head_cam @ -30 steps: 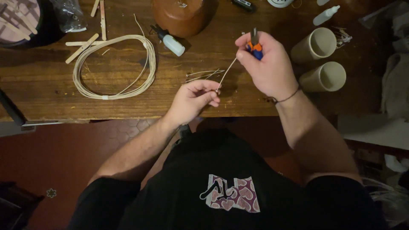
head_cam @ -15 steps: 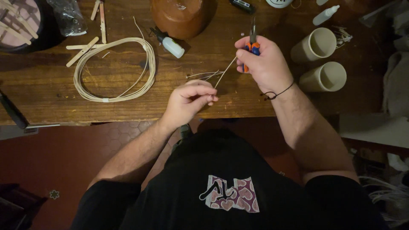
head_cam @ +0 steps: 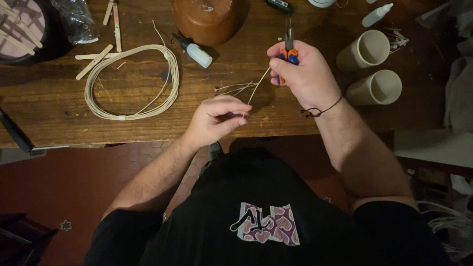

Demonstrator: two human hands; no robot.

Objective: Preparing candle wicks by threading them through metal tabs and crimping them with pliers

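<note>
My left hand (head_cam: 219,118) pinches the lower end of a thin pale cane strand (head_cam: 257,86) just above the wooden table's front edge. The strand runs up and to the right to my right hand (head_cam: 305,74). That hand grips small pliers (head_cam: 288,49) with orange and blue handles, their metal tip pointing away from me, and also touches the strand's upper end. A few short cut pieces of cane (head_cam: 235,88) lie on the table between my hands.
A coil of pale cane (head_cam: 129,83) lies at the left, with flat wooden sticks (head_cam: 96,58) beside it. A small glue bottle (head_cam: 197,51) and a brown round pot (head_cam: 207,19) stand behind. Two cream cups (head_cam: 372,66) lie on their sides at the right.
Both hands have held their grip and shifted only slightly. The strand stays stretched between them.
</note>
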